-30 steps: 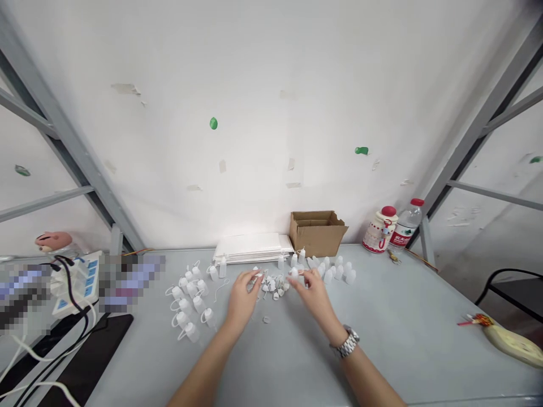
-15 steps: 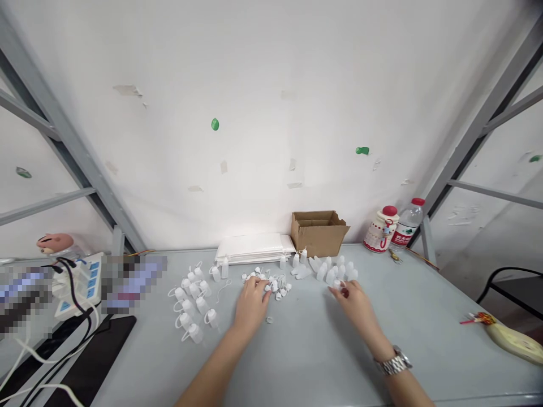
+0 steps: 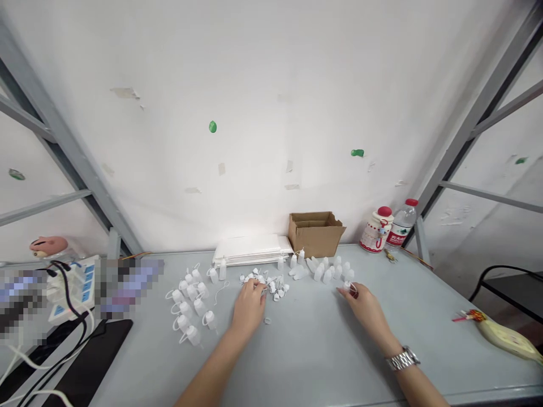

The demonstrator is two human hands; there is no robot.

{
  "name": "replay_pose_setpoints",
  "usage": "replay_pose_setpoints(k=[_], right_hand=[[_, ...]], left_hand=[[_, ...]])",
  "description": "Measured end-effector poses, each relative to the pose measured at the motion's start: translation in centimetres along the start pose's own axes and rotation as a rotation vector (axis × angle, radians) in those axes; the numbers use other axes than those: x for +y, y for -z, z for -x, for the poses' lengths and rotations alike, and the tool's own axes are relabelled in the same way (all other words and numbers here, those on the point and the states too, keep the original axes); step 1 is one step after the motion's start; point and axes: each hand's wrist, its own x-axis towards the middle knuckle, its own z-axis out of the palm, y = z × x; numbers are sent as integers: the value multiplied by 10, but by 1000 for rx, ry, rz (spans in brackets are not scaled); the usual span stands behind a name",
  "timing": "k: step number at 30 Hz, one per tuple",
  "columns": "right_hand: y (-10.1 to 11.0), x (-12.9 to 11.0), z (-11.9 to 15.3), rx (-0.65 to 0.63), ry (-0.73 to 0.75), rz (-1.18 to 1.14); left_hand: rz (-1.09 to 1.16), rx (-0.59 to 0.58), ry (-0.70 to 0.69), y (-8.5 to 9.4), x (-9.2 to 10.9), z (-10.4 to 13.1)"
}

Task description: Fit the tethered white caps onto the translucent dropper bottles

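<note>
1 lettered red label [image 3: 397, 234], left fingers [image 3: 251, 286] at caps [image 3: 276, 288], grip unclear, right fingers [image 3: 362, 291] pinching small bottle [image 3: 347, 285]

- White stack of flat packets [image 3: 244, 247] at the back of the desk [image 3: 305, 362]
- Cream, red-lidded jar [image 3: 374, 233] beside a clear bottle [image 3: 404, 220] with a red cap
- Power strip [image 3: 87, 282] at the left, with black and white cables [image 3: 69, 297]
- Pink figure [image 3: 53, 245] behind the power strip
- Flat black object [image 3: 104, 350] near the cables
- Pale yellow object [image 3: 504, 336] near the right edge
- Green patches [image 3: 212, 126] on the white wall [image 3: 254, 68]
</note>
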Motion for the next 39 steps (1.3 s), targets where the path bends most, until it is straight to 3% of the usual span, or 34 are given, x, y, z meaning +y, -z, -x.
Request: replay_pose_setpoints(k=[7, 14, 21, 26, 39], right_hand=[[-24, -48, 7, -113, 153, -91], [-47, -126, -11, -142, 590, -183], [-82, -178, -45, -171, 668, -38], [-91, -189, -48, -125, 712, 72], [-96, -175, -48, -23, 682, 201]], left_hand=[[-86, -29, 23, 1, 3, -1], [-138, 43, 23, 0, 5, 0], [-198, 92, 44, 0, 8, 0], [-207, 99, 80, 1, 8, 0], [-204, 56, 115, 5, 9, 0]])
